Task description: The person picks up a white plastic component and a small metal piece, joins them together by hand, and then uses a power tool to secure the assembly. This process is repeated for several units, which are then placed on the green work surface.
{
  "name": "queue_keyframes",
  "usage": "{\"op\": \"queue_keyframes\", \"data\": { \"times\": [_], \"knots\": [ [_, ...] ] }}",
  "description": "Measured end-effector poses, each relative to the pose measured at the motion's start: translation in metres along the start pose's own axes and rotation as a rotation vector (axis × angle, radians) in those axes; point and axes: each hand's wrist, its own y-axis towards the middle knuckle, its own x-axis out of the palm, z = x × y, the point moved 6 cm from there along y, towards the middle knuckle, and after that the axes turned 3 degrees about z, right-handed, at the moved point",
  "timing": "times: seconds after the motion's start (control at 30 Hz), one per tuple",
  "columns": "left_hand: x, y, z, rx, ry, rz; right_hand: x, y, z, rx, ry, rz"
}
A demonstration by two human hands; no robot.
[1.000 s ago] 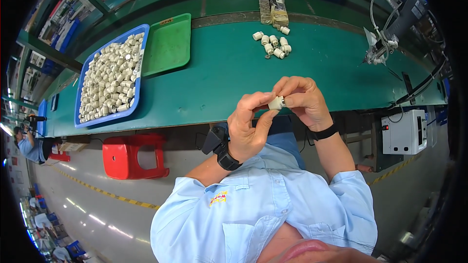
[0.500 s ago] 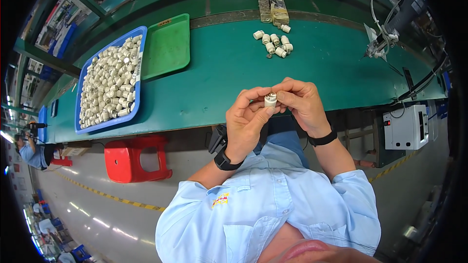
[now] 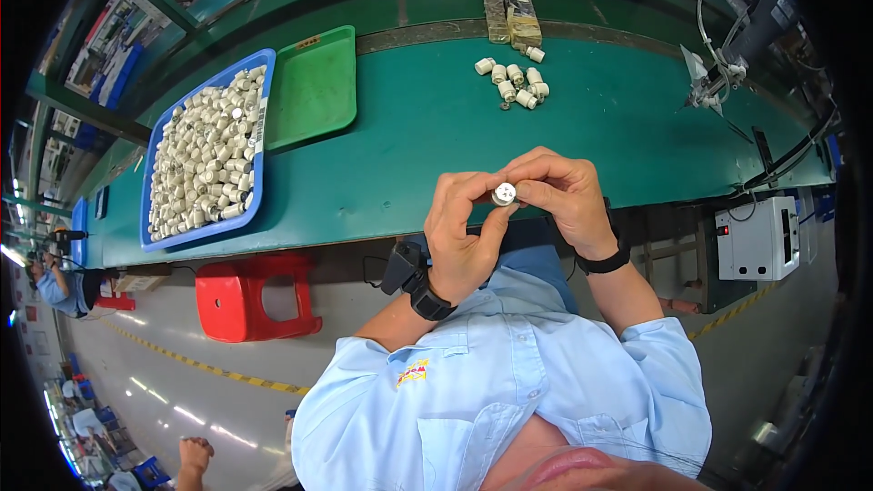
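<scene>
Between the fingertips of both hands is a small white ceramic lamp holder [image 3: 504, 194], its round end face with small dark holes turned up toward me. My left hand [image 3: 462, 223] pinches it from the left with thumb and forefinger. From the right, the thumb and fingers of my right hand [image 3: 559, 195] close on it too. Its lower part is hidden by the fingers. Beyond my hands, a loose group of similar white lamp holders [image 3: 507, 91] with metal parts lies on the green bench [image 3: 400, 136].
A blue tray [image 3: 259, 173] heaped with white lamp holders stands at the left, against a green tray [image 3: 314, 91]. A clamped tool with cables [image 3: 714, 82] is at the right. A red stool [image 3: 223, 305] and a white box [image 3: 759, 236] stand below bench level.
The lamp holder has been tipped, so its round end face now shows instead of its side and metal top. At lower left, another person's hand has come into view.
</scene>
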Motion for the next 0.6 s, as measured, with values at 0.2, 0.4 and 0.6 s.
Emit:
{"op": "queue_keyframes", "data": {
  "times": [0.2,0.4,0.6],
  "knots": [
    [-0.001,0.002,0.006,0.091,0.138,0.007,-0.001,-0.001,0.001,0.017,0.001,-0.003],
    [0.000,0.003,0.006,0.110,0.187,0.003,-0.006,-0.002,0.006,0.055,-0.001,-0.003],
    [0.002,0.005,0.002,0.052,0.166,-0.015,-0.009,0.000,0.013,0.124,0.002,-0.006]
  ]
}}
